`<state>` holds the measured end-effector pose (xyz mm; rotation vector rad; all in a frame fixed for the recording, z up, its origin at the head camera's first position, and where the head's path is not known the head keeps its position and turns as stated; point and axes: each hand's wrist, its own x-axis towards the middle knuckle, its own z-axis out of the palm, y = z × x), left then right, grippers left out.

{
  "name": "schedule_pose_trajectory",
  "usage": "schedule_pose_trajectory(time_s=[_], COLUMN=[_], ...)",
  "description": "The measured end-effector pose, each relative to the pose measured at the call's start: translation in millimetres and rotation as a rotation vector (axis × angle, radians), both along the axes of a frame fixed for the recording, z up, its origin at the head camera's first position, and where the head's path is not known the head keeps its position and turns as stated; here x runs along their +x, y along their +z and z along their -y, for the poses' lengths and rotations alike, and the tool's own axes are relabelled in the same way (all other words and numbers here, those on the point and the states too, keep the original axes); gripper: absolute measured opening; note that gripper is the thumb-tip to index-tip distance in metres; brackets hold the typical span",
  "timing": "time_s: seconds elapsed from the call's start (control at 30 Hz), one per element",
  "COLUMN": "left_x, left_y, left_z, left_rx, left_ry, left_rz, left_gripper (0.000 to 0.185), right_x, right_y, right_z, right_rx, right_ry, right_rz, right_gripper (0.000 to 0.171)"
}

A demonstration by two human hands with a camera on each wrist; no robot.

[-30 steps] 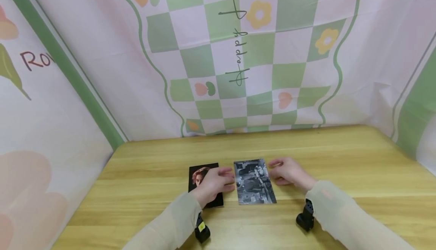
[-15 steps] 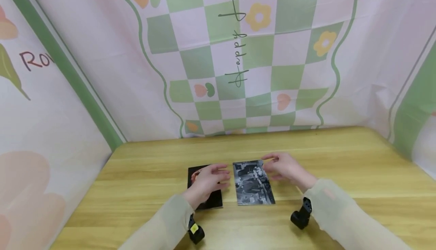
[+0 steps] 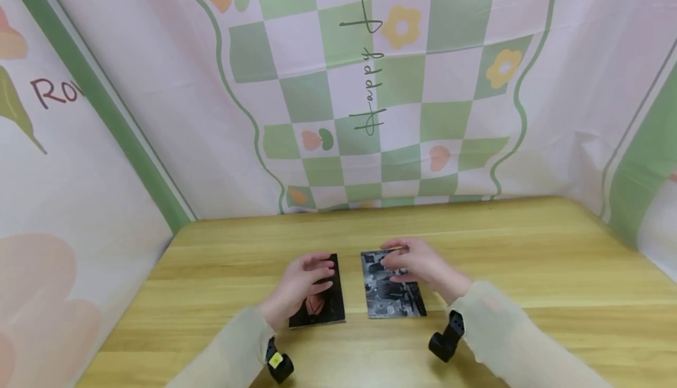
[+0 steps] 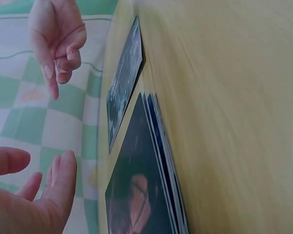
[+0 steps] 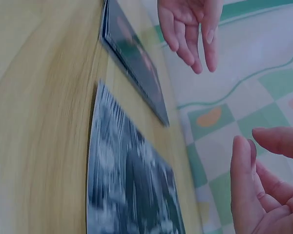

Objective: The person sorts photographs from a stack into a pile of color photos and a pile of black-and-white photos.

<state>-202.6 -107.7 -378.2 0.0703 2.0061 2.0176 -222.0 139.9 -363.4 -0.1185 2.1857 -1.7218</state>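
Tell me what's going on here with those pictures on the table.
A person sits at a wooden table with two photo prints lying flat side by side. The left hand hovers over the dark portrait print, which looks like the top of a small stack in the left wrist view. The right hand hovers over the black-and-white print. Neither hand grips anything; the fingers are relaxed.

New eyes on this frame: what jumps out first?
Two photo cards lie side by side on the wooden table: a dark portrait card on the left, a black-and-white photo on the right. The left hand and right hand hover open over them. Behind hangs a green-checked backdrop.
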Motion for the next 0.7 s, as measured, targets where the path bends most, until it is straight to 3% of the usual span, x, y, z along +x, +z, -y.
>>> schedule_pose_trajectory(time_s=[0.33, 0.7], left_x=[3.3, 7.8], left_y=[1.7, -7.1], left_z=[23.7, 50.6], left_rx=[-0.035, -0.046], left_ry=[0.055, 0.122], left_rz=[-0.009, -0.012], left_gripper=[0.04, 0.039], right_x=[2.9, 8.4], right_y=[-4.4, -11.5], right_z=[29.2, 48.7], right_rx=[-0.046, -0.103], right_ry=[0.021, 0.1], right_rz=[0.006, 0.0], right_gripper=[0.042, 0.046])
